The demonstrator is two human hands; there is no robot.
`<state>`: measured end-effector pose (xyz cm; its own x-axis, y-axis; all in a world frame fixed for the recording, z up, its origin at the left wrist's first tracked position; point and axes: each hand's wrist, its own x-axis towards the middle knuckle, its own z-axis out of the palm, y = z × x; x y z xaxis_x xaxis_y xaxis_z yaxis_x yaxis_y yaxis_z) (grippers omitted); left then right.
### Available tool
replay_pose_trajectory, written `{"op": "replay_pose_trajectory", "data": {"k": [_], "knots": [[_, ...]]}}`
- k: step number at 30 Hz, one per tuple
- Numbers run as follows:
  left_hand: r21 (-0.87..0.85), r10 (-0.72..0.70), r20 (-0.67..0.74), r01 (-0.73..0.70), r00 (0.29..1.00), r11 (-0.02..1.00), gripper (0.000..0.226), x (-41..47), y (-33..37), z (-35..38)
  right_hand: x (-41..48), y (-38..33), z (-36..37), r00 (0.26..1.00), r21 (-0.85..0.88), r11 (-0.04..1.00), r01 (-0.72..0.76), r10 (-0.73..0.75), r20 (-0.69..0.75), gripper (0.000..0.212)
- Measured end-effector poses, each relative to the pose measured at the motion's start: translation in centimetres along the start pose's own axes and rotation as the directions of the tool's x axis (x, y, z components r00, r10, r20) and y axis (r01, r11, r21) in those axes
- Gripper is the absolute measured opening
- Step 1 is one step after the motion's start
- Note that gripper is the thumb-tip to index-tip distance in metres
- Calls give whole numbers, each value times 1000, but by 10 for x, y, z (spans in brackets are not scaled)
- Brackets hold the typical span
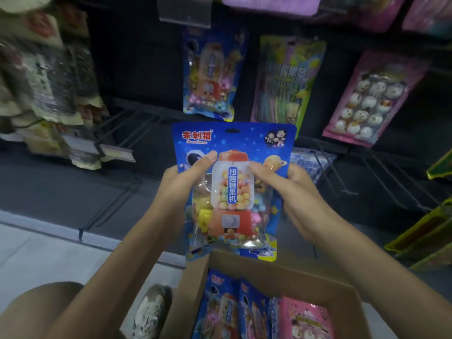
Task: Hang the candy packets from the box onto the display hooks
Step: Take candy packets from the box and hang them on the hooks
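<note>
Blue glossy candy packet (232, 189), gumball-machine print, clear window of pastel balls; gripped upright by left hand (188, 177) and right hand (281, 182) above brown cardboard box (256, 265).

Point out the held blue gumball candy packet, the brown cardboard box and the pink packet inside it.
blue gumball candy packet (234, 141): head view, upper blue panel.
brown cardboard box (281, 277): head view, far inner wall.
pink packet (305, 319): head view, its front.
</note>
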<state>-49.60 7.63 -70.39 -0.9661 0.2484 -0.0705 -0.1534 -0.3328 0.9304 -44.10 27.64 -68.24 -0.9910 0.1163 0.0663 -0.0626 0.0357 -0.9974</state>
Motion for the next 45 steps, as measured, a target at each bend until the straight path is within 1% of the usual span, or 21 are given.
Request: {"op": "replay_pose_trajectory", "data": {"k": [2,5,8,10,12,15,18,20,22,23,25,27,29,31,33,35,38,40,42,44,45], "knots": [[-10,30,22,-29,999,1000,40,3,10,-5,17,-10,12,997,34,998,60,-59,-43,29],[-29,92,15,-92,996,995,33,11,23,-12,41,-25,29,989,52,994,92,-86,-117,28],[81,227,-75,-221,971,972,29,24,37,-25,60,-33,41,985,39,995,88,-82,-151,22],[158,327,-157,-303,932,940,26,34,48,-33,70,-36,46,981,51,995,89,-79,-175,18],[253,430,-219,-375,876,892,23,46,60,-37,80,-39,51,977,68,994,90,-75,-197,18],[370,562,-208,-468,800,803,22,73,87,-31,98,-44,55,968,91,988,121,-97,-233,23],[398,625,-155,-531,765,748,33,92,114,-20,116,-53,57,951,94,982,165,-133,-280,28],[410,653,-118,-562,748,718,42,101,126,-15,125,-58,59,944,86,979,187,-155,-291,25],[365,651,-101,-581,752,728,46,108,133,-12,134,-62,63,937,61,977,204,-177,-303,28],[327,639,-98,-582,763,744,43,111,137,-12,138,-64,64,931,53,975,215,-188,-314,30],[264,630,-99,-590,770,763,29,113,145,-11,143,-69,66,923,37,972,233,-209,-322,25],[215,640,-102,-611,762,762,17,112,152,-12,147,-74,67,919,6,967,256,-242,-312,14],[205,669,-94,-643,738,738,14,111,156,-12,149,-80,69,917,-17,963,268,-260,-302,7],[208,690,-85,-665,718,717,12,110,159,-13,151,-85,71,926,-18,965,261,-255,-279,10],[175,701,-54,-685,711,707,12,109,162,-13,153,-90,72,927,-14,965,263,-257,-275,23],[121,719,-26,-712,694,692,18,107,167,-13,154,-96,74,921,-12,960,278,-270,-281,29],[89,733,-5,-730,681,678,31,103,174,-12,157,-102,77,916,16,955,295,-278,-289,21],[124,736,33,-734,676,668,40,105,177,-13,159,-106,79,913,31,952,303,-281,-297,21],[201,751,73,-748,656,633,50,107,178,-13,160,-110,81,915,48,950,308,-282,-289,18],[265,776,70,-762,627,591,56,112,177,-13,161,-114,83,915,52,946,319,-293,-277,18],[265,780,62,-764,623,589,56,113,177,-12,162,-115,84,915,52,946,321,-296,-273,17]]}}
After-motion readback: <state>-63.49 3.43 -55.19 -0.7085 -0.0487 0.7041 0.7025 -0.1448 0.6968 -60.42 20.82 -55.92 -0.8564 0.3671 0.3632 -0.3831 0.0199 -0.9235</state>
